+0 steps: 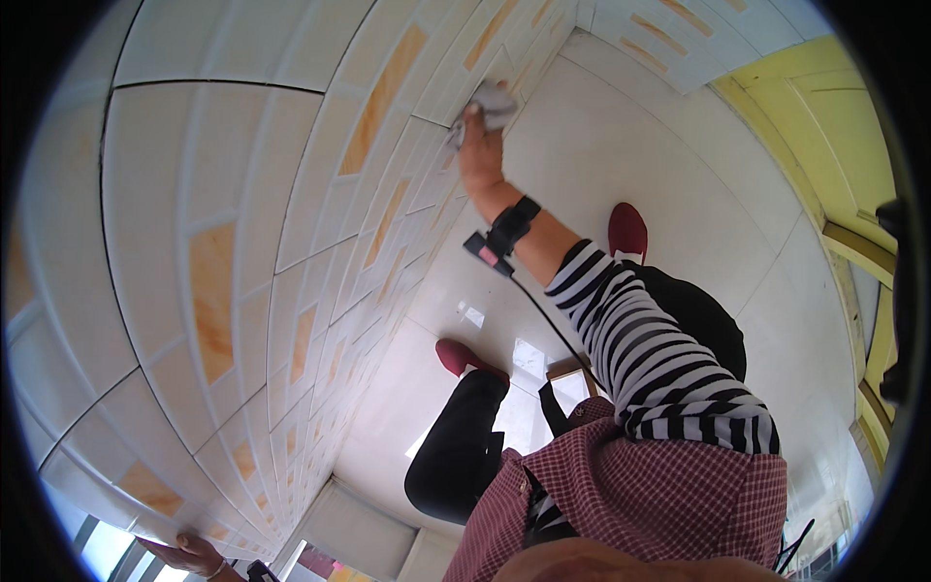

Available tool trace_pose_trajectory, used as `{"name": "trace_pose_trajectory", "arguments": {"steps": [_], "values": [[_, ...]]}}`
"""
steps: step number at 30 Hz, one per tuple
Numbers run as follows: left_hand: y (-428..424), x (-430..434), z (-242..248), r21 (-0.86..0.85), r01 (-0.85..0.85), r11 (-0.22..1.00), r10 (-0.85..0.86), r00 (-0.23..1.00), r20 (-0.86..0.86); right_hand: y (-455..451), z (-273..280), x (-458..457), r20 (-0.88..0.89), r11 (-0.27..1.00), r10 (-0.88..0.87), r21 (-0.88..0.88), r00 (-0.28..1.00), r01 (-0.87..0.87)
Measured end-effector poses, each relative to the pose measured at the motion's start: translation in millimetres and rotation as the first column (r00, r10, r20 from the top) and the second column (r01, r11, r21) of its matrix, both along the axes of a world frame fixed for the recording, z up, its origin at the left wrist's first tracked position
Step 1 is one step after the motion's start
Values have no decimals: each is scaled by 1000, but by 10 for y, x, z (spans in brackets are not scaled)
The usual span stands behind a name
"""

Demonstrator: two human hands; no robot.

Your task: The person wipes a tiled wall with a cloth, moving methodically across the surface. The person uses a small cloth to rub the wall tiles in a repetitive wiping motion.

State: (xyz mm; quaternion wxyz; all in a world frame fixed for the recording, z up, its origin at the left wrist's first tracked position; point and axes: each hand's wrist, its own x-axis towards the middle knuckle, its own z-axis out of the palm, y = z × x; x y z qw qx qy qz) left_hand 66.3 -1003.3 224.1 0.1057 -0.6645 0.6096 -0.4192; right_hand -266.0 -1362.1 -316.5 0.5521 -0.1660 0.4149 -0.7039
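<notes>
My right hand (pixel 481 145) is closed around a bunched grey cloth (pixel 496 105) and presses it to the tiled wall (pixel 240 167), low down near the floor. The cloth and fingers are slightly blurred. A black strap with a small device (pixel 502 236) is around the right wrist, and a cable runs from it up the striped sleeve. At the lower left rim, my left hand (pixel 193 556) rests against the tiled wall's edge beside a window (pixel 105 545). Its thumb stands apart from the fingers, and no loose object shows in it.
Glossy pale tiles cover the floor (pixel 698 174), reflecting light. My feet in dark red shoes (pixel 627 229) stand apart on it. A yellow door (pixel 836 124) is at the right. Behind my legs is a brown-framed object (pixel 571 375), partly hidden.
</notes>
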Motion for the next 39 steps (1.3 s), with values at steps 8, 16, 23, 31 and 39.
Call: {"name": "trace_pose_trajectory", "arguments": {"steps": [8,16,23,31,39], "values": [[-14,-131,-59,-26,1,1000,0,999,32,281,-59,179,-59,998,-22,-54,998,19],[-21,-51,-14,47,102,994,-110,972,209,-49,108,-66,37,999,-13,43,999,12],[0,-121,-114,-76,-61,995,64,997,38,-96,111,-92,-70,1000,19,9,997,-18],[-65,-190,-153,-105,-34,994,44,994,95,439,155,254,16,993,114,10,993,-114],[-45,-260,-135,-84,-30,996,37,996,78,-532,0,-438,-137,998,41,-42,990,-47]]}}
